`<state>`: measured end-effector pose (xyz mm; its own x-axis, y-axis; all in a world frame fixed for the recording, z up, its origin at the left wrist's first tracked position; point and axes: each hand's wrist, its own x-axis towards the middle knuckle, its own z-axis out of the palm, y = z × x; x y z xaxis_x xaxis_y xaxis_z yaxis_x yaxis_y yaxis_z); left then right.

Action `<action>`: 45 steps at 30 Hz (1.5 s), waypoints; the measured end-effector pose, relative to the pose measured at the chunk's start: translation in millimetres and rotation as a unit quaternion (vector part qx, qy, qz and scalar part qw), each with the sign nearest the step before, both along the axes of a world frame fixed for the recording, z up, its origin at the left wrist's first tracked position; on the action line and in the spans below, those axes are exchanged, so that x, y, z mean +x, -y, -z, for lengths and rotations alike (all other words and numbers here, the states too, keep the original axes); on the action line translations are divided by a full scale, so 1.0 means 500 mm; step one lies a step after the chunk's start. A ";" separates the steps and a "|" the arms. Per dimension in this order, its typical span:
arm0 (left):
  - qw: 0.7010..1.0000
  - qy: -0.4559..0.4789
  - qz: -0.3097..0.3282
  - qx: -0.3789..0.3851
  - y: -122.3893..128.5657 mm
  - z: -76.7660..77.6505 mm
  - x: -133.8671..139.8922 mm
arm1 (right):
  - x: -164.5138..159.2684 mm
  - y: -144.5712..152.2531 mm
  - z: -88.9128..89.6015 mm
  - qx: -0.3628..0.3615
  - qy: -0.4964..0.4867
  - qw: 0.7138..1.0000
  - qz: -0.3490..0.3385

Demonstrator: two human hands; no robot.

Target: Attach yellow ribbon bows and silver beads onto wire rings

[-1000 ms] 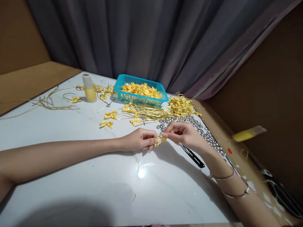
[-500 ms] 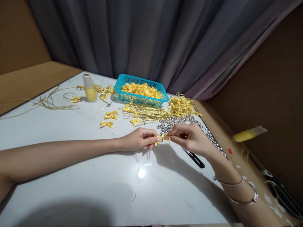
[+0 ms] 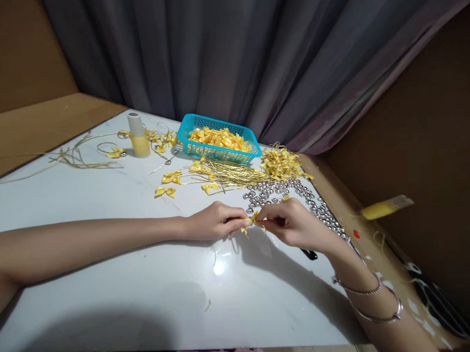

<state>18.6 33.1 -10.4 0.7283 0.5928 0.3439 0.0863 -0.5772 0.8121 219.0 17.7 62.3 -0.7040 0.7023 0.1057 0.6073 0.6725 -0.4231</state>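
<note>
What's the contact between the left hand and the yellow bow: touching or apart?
Touching. The head view shows the left hand pinching the yellow bow between thumb and finger.

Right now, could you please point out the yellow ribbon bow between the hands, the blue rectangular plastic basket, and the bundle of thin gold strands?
Yellow ribbon bow (image 3: 254,216): head view, upper visible part.
Blue rectangular plastic basket (image 3: 219,155): head view, near wall.
Bundle of thin gold strands (image 3: 235,173): head view, visible middle.

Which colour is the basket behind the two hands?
Turquoise blue; the basket shows in the head view.
</note>
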 end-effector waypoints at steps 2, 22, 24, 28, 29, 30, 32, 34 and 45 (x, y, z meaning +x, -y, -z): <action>0.999 0.001 -0.008 0.036 0.001 0.003 0.000 | -0.003 0.000 0.001 -0.011 0.001 1.000 -0.002; 0.993 0.015 -0.090 0.077 0.007 0.009 0.002 | -0.018 -0.015 0.018 -0.260 -0.047 0.955 0.132; 0.994 0.018 -0.094 0.058 0.007 0.005 0.001 | -0.018 -0.014 0.020 -0.250 -0.051 0.959 0.123; 0.995 0.018 -0.098 0.026 0.008 0.000 -0.001 | -0.018 -0.015 0.024 -0.242 -0.065 0.962 0.113; 0.995 0.018 -0.100 0.023 0.008 -0.001 -0.001 | -0.017 -0.015 0.025 -0.241 -0.066 0.962 0.111; 0.994 0.018 -0.102 0.022 0.008 -0.001 -0.001 | -0.017 -0.016 0.027 -0.241 -0.066 0.962 0.109; 0.994 0.020 -0.104 0.026 0.009 -0.002 -0.001 | -0.017 -0.016 0.031 -0.241 -0.066 0.962 0.109; 0.994 0.022 -0.106 0.027 0.008 -0.001 -0.001 | -0.017 -0.016 0.034 -0.241 -0.068 0.961 0.114; 0.978 0.089 -0.151 -0.117 -0.005 -0.002 0.003 | -0.001 0.031 -0.011 -0.191 0.020 0.980 0.047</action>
